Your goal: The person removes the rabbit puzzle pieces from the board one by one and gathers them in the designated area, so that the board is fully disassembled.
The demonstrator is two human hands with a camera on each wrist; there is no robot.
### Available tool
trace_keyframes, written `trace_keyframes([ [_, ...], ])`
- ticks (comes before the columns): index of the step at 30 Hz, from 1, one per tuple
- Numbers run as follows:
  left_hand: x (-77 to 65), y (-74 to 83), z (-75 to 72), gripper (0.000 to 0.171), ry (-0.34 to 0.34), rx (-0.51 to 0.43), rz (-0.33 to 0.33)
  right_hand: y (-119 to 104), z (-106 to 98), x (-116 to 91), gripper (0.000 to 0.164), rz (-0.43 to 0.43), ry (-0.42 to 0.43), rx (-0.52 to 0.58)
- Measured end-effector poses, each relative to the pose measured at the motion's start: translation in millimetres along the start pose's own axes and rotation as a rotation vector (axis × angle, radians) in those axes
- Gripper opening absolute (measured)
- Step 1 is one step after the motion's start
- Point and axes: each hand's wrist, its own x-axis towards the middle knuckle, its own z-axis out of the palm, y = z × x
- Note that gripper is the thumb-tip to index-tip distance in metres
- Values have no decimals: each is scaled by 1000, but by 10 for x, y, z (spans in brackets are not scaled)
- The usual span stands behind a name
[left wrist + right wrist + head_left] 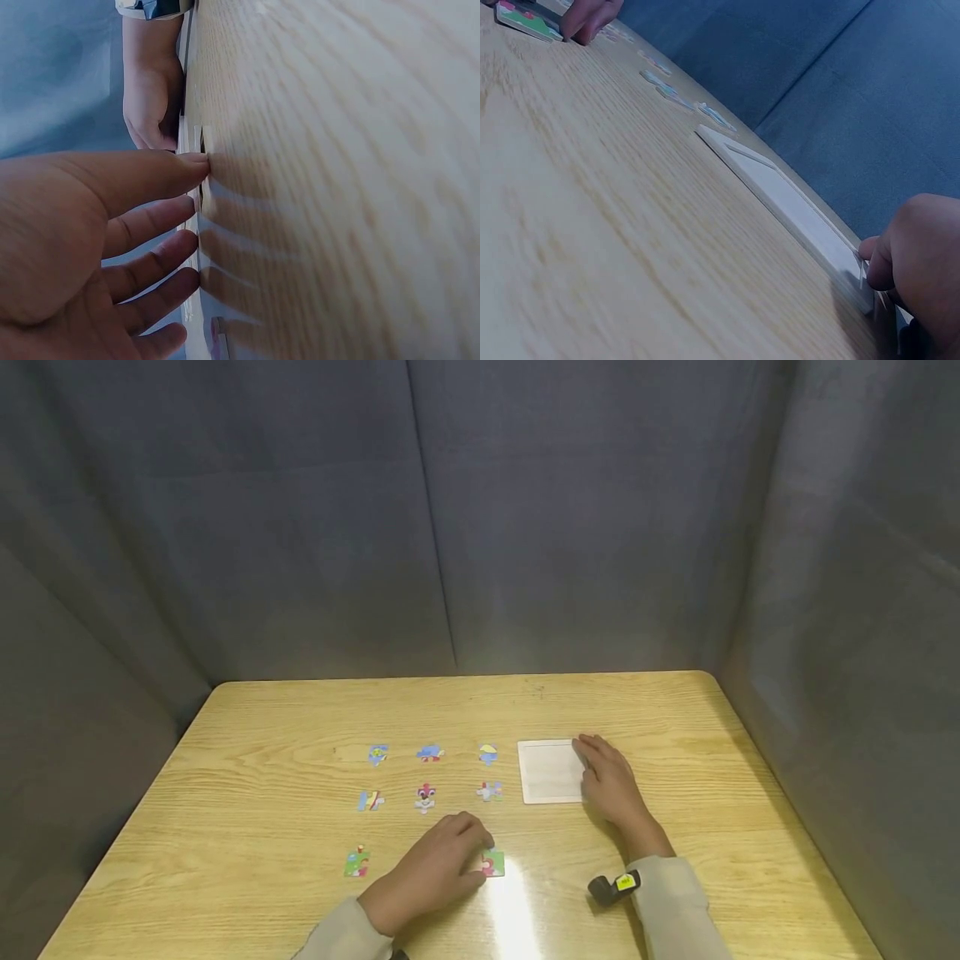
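Observation:
A green and pink jigsaw puzzle piece (493,863) lies near the front of the table, partly covered by my left hand (438,864). The left thumb and fingers stand at opposite edges of this piece, gripping it. In the left wrist view the left fingertips (187,244) reach down to the tabletop. My right hand (613,783) holds the right edge of a shallow white puzzle tray (531,802), thumb and fingers at its rim. The tray lies flat, its bottom bare where it shows. A dog-face puzzle piece (425,798) lies beyond my left hand.
Several other loose pieces lie in rows, among them a blue one (431,752), a yellow-and-blue one (488,754) and a green one (357,862) at the front left. Dark grey curtains (300,527) enclose the wooden table (247,760) at the back and sides.

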Motion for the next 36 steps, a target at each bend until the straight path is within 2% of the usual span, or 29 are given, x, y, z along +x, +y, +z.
trace_keyframes([
  [24,2,-1,22,31,17,-21,7,-18,0,-23,50,2,11,-6],
  [36,-26,10,-7,32,0,-13,-13,-50,3,-7,49,-5,6,2],
])
